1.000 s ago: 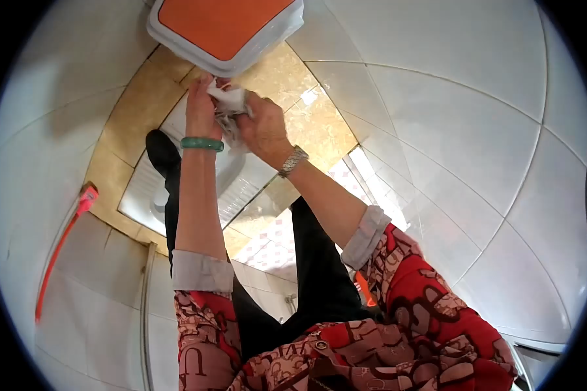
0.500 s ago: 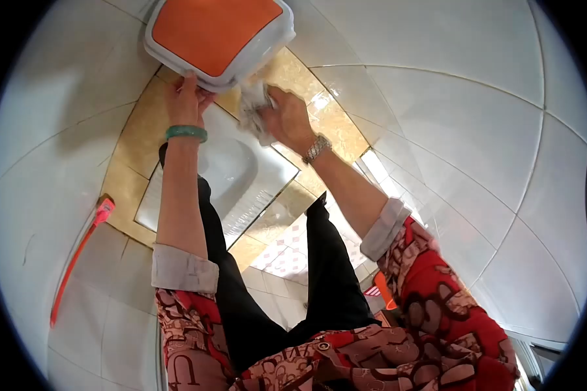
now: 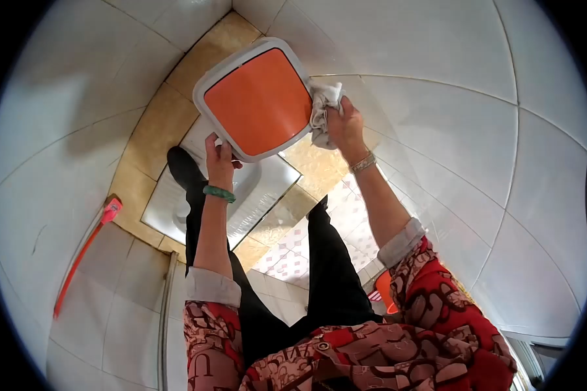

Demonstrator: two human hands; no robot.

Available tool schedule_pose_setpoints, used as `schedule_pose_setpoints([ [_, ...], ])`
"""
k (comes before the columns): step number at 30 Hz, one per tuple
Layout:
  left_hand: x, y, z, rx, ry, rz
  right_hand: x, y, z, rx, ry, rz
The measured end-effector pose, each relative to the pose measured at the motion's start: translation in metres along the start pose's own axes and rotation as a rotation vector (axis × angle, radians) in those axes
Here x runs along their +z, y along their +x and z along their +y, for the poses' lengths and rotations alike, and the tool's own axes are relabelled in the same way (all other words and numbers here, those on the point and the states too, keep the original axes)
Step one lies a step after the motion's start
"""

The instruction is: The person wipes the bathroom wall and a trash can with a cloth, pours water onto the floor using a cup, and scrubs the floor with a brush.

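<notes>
My left hand (image 3: 220, 163) is at the lower left corner of the square orange lid (image 3: 257, 101), with bent fingers touching its pale rim; part of them is hidden there, so I cannot tell whether they grip or only support. My right hand (image 3: 347, 130) is closed around a crumpled whitish cloth (image 3: 324, 114), which lies against the right edge of the lid. I wear a green bangle (image 3: 220, 193) on the left wrist and a watch (image 3: 364, 163) on the right.

The lid is tilted a little in my view, above the squat toilet (image 3: 277, 179). Between my forearms there is wide open room. At the left of the lid a strip of yellow tiles (image 3: 151, 124) runs before the left wall (image 3: 59, 117); on the other side, the right wall (image 3: 437, 52) stands near my right hand. Farther left is the pink head (image 3: 113, 208) of a red stick, well apart from my hands.

Compared with half a second ago, the lid is now lower in view and shows all its four sides, while before the top was cut. The cloth has moved from below the lid to its right side.
</notes>
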State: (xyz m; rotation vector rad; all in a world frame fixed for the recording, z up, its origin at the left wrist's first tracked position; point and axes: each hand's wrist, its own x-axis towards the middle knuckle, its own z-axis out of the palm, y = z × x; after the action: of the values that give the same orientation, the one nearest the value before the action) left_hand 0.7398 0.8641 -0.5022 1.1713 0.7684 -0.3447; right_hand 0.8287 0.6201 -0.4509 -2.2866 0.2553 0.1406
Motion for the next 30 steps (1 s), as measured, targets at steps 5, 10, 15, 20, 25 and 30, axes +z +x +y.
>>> schedule_pose_setpoints([
  [5, 0.002, -0.004, 0.002, 0.046, 0.032, -0.003, -0.004, 0.051, -0.042, -0.188, -0.483, -0.142],
  [10, 0.003, -0.005, 0.003, 0.044, 0.006, 0.021, 0.04, 0.115, -0.106, -0.426, -0.448, -0.115],
  [15, 0.009, -0.005, -0.001, 0.06, -0.111, 0.042, 0.096, 0.118, -0.167, -0.888, -0.609, -0.482],
  [20, 0.007, -0.002, -0.012, 0.106, -0.147, 0.027, 0.127, 0.113, -0.172, -1.188, -0.62, -0.684],
  [25, 0.013, -0.004, -0.007, 0.103, -0.187, 0.043, 0.079, 0.153, -0.174, -0.662, -1.154, -0.775],
  [30, 0.012, 0.0, -0.015, 0.152, -0.157, 0.005, 0.098, 0.12, -0.186, -0.882, -0.888, -0.74],
])
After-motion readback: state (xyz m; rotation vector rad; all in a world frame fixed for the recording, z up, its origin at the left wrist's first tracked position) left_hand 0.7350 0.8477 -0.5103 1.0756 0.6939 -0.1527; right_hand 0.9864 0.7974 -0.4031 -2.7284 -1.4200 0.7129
